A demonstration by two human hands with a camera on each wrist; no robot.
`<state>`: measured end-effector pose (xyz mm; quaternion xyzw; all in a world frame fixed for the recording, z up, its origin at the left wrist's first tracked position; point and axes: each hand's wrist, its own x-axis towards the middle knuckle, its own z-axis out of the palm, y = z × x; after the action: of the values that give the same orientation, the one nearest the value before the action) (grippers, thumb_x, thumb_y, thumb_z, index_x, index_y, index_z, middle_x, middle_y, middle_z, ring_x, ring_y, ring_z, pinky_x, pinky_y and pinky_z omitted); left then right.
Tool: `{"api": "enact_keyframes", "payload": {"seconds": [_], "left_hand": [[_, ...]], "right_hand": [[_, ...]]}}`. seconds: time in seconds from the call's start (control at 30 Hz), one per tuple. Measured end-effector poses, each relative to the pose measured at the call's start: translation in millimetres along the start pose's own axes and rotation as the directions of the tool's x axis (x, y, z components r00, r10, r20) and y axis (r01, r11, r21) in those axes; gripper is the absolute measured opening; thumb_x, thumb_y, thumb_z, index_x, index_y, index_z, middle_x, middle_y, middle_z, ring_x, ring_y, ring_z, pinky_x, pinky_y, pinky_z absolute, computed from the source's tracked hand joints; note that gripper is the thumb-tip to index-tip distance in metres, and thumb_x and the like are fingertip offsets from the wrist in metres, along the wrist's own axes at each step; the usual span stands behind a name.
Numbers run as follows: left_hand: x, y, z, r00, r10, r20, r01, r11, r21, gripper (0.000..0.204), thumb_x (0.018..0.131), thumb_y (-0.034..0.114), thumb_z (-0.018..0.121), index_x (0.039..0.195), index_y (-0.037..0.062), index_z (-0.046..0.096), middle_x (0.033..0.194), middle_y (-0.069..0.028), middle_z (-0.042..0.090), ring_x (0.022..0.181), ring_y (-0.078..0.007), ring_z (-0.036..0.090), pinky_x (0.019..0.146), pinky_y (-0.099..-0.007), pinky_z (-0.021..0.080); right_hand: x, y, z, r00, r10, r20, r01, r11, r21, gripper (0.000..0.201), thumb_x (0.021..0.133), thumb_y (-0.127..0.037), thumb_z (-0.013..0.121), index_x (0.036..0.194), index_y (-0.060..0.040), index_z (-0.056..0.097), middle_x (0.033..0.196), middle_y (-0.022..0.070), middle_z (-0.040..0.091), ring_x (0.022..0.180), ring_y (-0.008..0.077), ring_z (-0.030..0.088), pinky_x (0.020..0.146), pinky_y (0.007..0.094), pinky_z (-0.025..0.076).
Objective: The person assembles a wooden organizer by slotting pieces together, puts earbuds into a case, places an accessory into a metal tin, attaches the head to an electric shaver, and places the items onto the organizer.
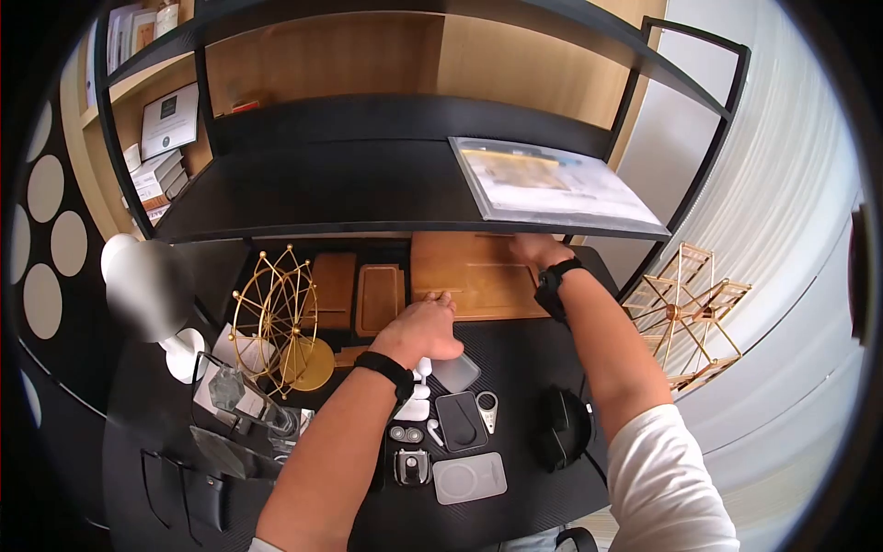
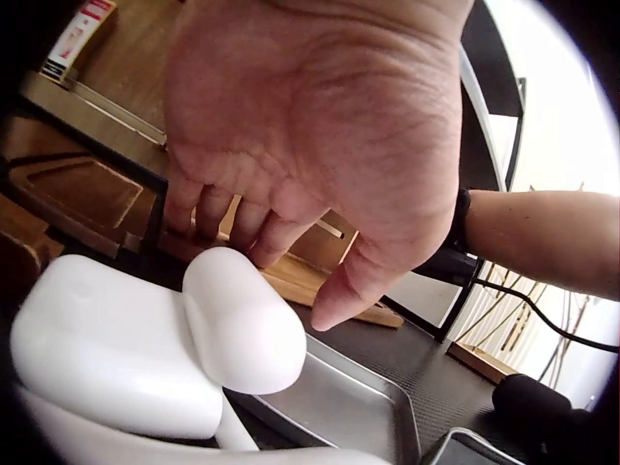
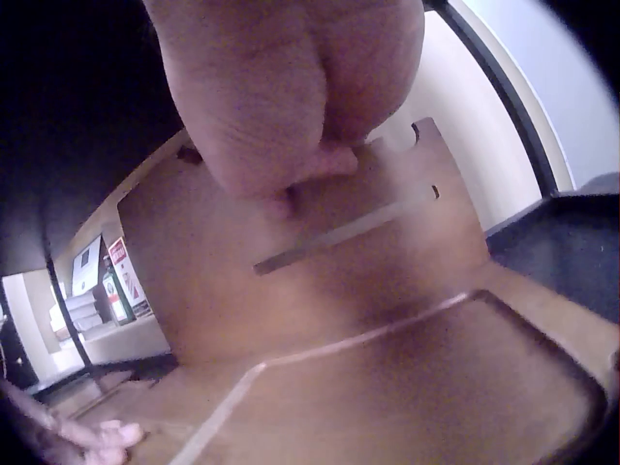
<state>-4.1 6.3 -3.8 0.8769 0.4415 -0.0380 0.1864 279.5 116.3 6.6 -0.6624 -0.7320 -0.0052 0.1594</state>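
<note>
A large brown wooden board (image 1: 487,285) lies at the back of the black desk, under the shelf. In the right wrist view its slotted panel (image 3: 378,281) rises at an angle behind a grooved flat part (image 3: 407,397). My right hand (image 1: 540,250) is at the board's back right, fingers curled at the panel's upper edge, the grip partly hidden by the hand itself. My left hand (image 1: 423,328) rests with extended fingers on the board's front left edge. Below its palm are a white earbud case (image 2: 116,349) and a shallow grey tray (image 2: 339,397).
Two smaller brown trays (image 1: 379,299) lie left of the board, near a gold Ferris wheel ornament (image 1: 276,317). A black shelf (image 1: 322,184) overhangs the desk, bearing a clear folder (image 1: 561,184). Several small gadgets, including a white power bank (image 1: 470,478), lie in front. A black pouch (image 1: 559,428) sits right.
</note>
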Motion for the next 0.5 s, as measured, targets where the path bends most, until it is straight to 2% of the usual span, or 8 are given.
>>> {"api": "enact_keyframes", "payload": {"seconds": [0.17,0.23,0.27,0.3,0.37,0.4,0.47,0.5], "left_hand": [[-1.0,-1.2,0.0,0.999,0.008,-0.038,-0.008,1.000,0.008,0.087,0.082,0.034,0.065,0.156,-0.0018,0.038,0.167,-0.0202,0.028,0.155,-0.0325,0.028,0.125,-0.0372,0.029],[0.3,-1.0,-0.1,1.000,-0.016,-0.015,0.016,1.000,-0.009,0.086,0.083,0.034,0.065,0.157,-0.0008,0.038,0.168,-0.0184,0.026,0.156,-0.0316,0.026,0.126,-0.0371,0.028],[-1.1,-0.1,0.3,1.000,-0.018,-0.011,0.018,1.000,-0.004,0.086,0.083,0.034,0.065,0.157,-0.0008,0.038,0.168,-0.0184,0.026,0.156,-0.0316,0.026,0.126,-0.0371,0.028],[-1.5,1.6,0.1,0.999,-0.043,-0.001,0.043,0.999,-0.025,0.085,0.083,0.029,0.062,0.158,-0.0008,0.034,0.169,-0.0163,0.026,0.156,-0.0299,0.026,0.127,-0.0368,0.028],[-1.1,3.8,-2.2,0.998,-0.059,0.005,0.059,0.997,-0.045,0.085,0.083,0.024,0.059,0.159,-0.0007,0.031,0.169,-0.0142,0.026,0.156,-0.0282,0.025,0.127,-0.0365,0.027],[-0.3,3.6,-1.6,0.998,-0.054,0.010,0.054,0.998,-0.014,0.085,0.083,0.024,0.059,0.160,-0.0002,0.030,0.169,-0.0135,0.025,0.156,-0.0280,0.025,0.127,-0.0365,0.027],[-1.2,4.4,-2.5,0.999,-0.046,0.018,0.046,0.999,0.008,0.085,0.084,0.024,0.059,0.160,0.0003,0.030,0.169,-0.0129,0.025,0.156,-0.0278,0.025,0.127,-0.0365,0.027],[-2.2,6.2,-4.6,0.998,-0.058,0.022,0.058,0.998,0.006,0.085,0.084,0.024,0.059,0.160,0.0002,0.029,0.169,-0.0135,0.025,0.157,-0.0278,0.024,0.127,-0.0367,0.027]], "right_hand": [[-15.5,-27.0,-24.9,0.994,0.018,0.105,-0.010,0.997,-0.076,0.051,0.088,-0.011,0.053,0.138,0.0026,0.057,0.146,0.0327,0.051,0.134,0.0471,0.050,0.113,0.0493,0.041],[-9.9,-26.4,-29.0,0.965,0.101,0.240,-0.080,0.992,-0.098,0.052,0.087,-0.011,0.054,0.138,0.0018,0.059,0.145,0.0318,0.052,0.133,0.0470,0.051,0.114,0.0479,0.040],[-9.6,-25.1,-32.6,0.952,0.079,0.297,-0.036,0.988,-0.149,0.055,0.087,-0.010,0.054,0.141,0.0011,0.056,0.144,0.0300,0.054,0.133,0.0456,0.052,0.115,0.0469,0.040],[-18.0,-15.2,-30.8,0.966,-0.099,0.239,0.100,0.995,0.005,0.057,0.088,-0.008,0.052,0.144,-0.0004,0.054,0.144,0.0283,0.056,0.133,0.0439,0.053,0.114,0.0468,0.041],[-27.3,-15.8,-33.7,0.956,-0.242,0.168,0.247,0.969,-0.014,0.056,0.088,-0.005,0.051,0.143,-0.0020,0.054,0.134,0.0303,0.061,0.126,0.0430,0.058,0.109,0.0496,0.045],[-34.5,-13.9,-35.5,0.957,-0.236,0.168,0.242,0.970,-0.018,0.056,0.088,-0.005,0.051,0.143,-0.0020,0.054,0.134,0.0303,0.061,0.126,0.0430,0.058,0.109,0.0496,0.045],[-67.1,-34.6,-58.3,0.963,-0.238,0.130,0.253,0.960,-0.119,0.050,0.086,-0.005,0.057,0.136,-0.0024,0.058,0.117,0.0281,0.069,0.111,0.0438,0.065,0.096,0.0476,0.053],[-98.0,-59.8,-79.9,0.970,-0.151,0.190,0.179,0.973,-0.143,0.042,0.087,-0.008,0.061,0.129,-0.0022,0.061,0.111,0.0261,0.070,0.106,0.0433,0.067,0.091,0.0480,0.055]]}}
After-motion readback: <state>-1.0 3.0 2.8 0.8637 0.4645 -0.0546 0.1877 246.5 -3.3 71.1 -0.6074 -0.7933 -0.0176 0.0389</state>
